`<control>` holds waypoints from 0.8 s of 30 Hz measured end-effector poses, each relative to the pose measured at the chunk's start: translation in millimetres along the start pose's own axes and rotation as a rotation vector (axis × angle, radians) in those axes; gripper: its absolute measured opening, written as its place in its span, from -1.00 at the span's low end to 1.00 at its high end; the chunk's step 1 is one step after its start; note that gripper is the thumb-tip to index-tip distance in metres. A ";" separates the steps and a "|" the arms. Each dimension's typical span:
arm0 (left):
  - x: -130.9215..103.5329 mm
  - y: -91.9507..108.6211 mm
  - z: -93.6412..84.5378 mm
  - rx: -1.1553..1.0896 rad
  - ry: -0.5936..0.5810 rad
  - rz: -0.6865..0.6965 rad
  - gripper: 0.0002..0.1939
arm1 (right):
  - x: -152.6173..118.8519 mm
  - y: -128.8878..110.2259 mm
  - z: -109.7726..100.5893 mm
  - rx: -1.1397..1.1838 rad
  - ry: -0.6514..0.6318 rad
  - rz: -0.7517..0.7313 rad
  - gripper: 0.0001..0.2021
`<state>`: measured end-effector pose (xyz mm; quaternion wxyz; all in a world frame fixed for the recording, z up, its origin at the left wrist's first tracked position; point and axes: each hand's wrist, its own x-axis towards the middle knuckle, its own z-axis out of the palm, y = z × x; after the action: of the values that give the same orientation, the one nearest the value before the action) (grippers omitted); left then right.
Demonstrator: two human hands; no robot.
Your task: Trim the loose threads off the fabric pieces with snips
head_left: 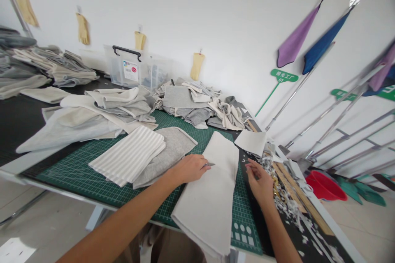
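My left hand (194, 167) is closed around small scissors (210, 164), of which mainly the pointed metal tip shows; the handles are hidden in the fingers. It rests over a long folded piece of off-white cloth (206, 203) that hangs past the table's front edge. To the right of this cloth, my right hand (261, 181) hovers by the black tabletop with loosely curved fingers apart, holding nothing I can see. Left of my left hand lie a striped folded cloth (128, 154) and a grey cloth (169, 152), partly under it, on the green cutting mat (74, 174).
Heaps of grey and cream cloth (188, 98) fill the back of the table. A clear plastic box (120, 72) stands against the wall. Along the right edge lie wooden strips (304, 197) and many white scraps (286, 201). A red basin (325, 185) sits on the floor.
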<state>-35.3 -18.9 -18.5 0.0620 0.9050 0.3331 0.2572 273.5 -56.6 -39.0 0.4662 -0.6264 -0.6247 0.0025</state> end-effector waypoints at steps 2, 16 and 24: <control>0.5 0.1 0.2 0.001 0.006 -0.001 -0.67 | 0.0 -0.3 -0.3 -0.003 -0.006 0.001 -0.63; -0.1 1.8 -0.3 0.021 0.010 -0.001 -0.67 | -0.4 -1.8 -0.5 -0.012 -0.002 0.002 -0.64; -0.1 2.1 -0.6 0.026 0.009 -0.008 -0.67 | -0.5 0.2 -0.2 0.004 -0.008 0.002 -0.64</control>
<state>-34.5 -20.6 -17.4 0.0500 0.9033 0.3401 0.2566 273.7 -57.1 -39.3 0.4649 -0.6262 -0.6259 0.0067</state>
